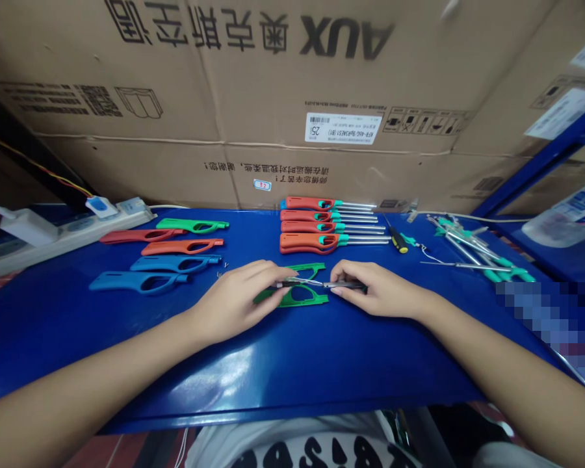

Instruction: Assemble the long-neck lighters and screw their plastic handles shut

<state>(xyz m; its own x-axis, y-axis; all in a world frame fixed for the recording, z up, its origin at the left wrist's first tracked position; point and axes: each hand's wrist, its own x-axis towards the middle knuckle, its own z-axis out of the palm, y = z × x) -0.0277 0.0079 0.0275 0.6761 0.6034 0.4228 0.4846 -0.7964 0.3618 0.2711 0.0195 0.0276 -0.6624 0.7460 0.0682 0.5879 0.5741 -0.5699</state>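
My left hand (246,296) is closed, thumb and fingers pinching a slim dark-and-silver piece (308,281). Opposite it, my right hand (377,288) pinches a thin dark rod-like piece (346,284). The two pieces meet end to end between my fingertips; whether they are joined I cannot tell. Just under the hands, two green lighter shell halves (316,299) lie on the blue table (253,370), partly hidden by my left fingers. Tiny metal bits (225,264) rest beside the left hand.
Red lighters (307,244) with metal tubes are lined up at the back. Blue, red and green handle shells (158,263) lie left, near a power strip (78,227). A screwdriver (397,239) and a pile of metal tubes with teal parts (468,250) lie right. A cardboard box (253,110) stands behind.
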